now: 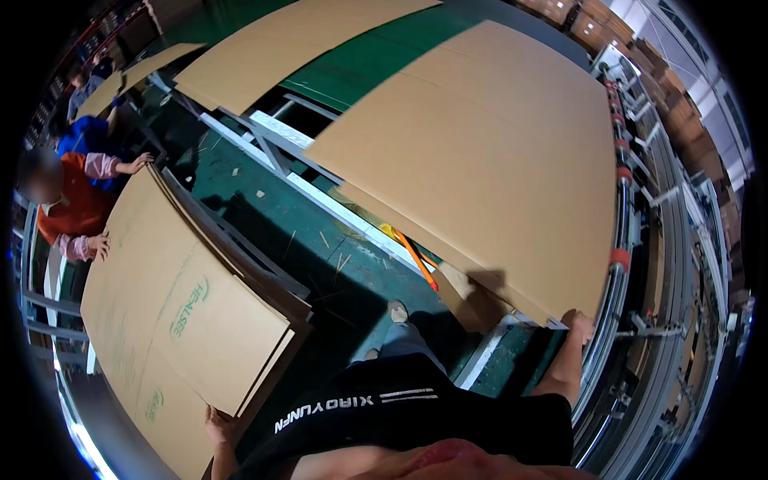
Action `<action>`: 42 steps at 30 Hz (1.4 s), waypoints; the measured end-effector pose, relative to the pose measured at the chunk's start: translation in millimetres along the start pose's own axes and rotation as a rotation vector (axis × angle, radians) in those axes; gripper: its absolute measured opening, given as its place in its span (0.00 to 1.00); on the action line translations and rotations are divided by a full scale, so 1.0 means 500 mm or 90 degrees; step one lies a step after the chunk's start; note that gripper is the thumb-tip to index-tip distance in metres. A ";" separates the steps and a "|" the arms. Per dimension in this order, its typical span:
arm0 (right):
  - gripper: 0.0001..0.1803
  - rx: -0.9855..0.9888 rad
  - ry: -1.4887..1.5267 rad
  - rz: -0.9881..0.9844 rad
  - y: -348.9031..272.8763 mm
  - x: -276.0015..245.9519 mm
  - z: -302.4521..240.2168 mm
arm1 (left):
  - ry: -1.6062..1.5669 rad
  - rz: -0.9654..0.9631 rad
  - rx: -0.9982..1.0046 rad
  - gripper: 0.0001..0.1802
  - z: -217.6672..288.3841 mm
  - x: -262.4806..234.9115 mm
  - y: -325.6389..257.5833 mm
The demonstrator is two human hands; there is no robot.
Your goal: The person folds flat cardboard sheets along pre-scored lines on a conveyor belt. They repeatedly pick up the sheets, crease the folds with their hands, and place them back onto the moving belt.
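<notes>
Green-printed cardboard sheet (172,320) — left hand (218,426) grips corner

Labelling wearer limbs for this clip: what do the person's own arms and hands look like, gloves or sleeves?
Both forearms are bare: no long sleeves, no gloves, no watch or bands visible. The left hand and right hand are bare too. The only clothing in view is a black top with white lettering and stripes.
</notes>
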State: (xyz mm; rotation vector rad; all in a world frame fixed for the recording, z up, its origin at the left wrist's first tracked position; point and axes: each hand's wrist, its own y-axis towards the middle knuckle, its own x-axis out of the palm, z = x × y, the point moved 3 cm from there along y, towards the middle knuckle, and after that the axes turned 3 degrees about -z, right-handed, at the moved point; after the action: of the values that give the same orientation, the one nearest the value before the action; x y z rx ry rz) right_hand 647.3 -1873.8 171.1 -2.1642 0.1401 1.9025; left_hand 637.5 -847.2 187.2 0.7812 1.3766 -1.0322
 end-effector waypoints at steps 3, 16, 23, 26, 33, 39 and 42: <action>0.31 0.022 0.004 -0.018 -0.011 0.034 -0.008 | 0.002 0.027 -0.006 0.22 -0.057 0.013 -0.014; 0.23 -0.201 0.463 -0.758 -0.432 0.191 -0.211 | 0.112 -0.336 -0.239 0.24 0.114 -0.146 0.033; 0.12 -0.320 0.270 -1.799 -1.324 -0.306 -0.131 | -0.372 0.109 0.380 0.22 0.677 -0.125 0.230; 0.30 -0.767 0.296 -1.957 -1.391 -0.610 -0.170 | -0.793 -0.251 0.239 0.25 0.870 -0.033 0.278; 0.36 -0.485 1.107 -1.765 -0.945 -0.646 -0.739 | -1.433 -0.628 0.020 0.30 1.141 0.184 0.261; 0.40 -0.808 0.719 -0.687 -0.572 0.070 -0.957 | -1.302 -0.352 -0.072 0.22 1.186 0.142 0.377; 0.59 -0.903 0.184 -0.139 -0.646 0.229 -0.932 | -1.247 -0.196 0.014 0.18 1.181 0.056 0.427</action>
State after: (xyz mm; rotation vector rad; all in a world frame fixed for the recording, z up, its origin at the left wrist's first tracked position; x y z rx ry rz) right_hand 1188.4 -1670.0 151.7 -2.9329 -1.7952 1.6398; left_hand 1063.7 -1309.1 177.8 -0.5547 -0.2661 -1.3133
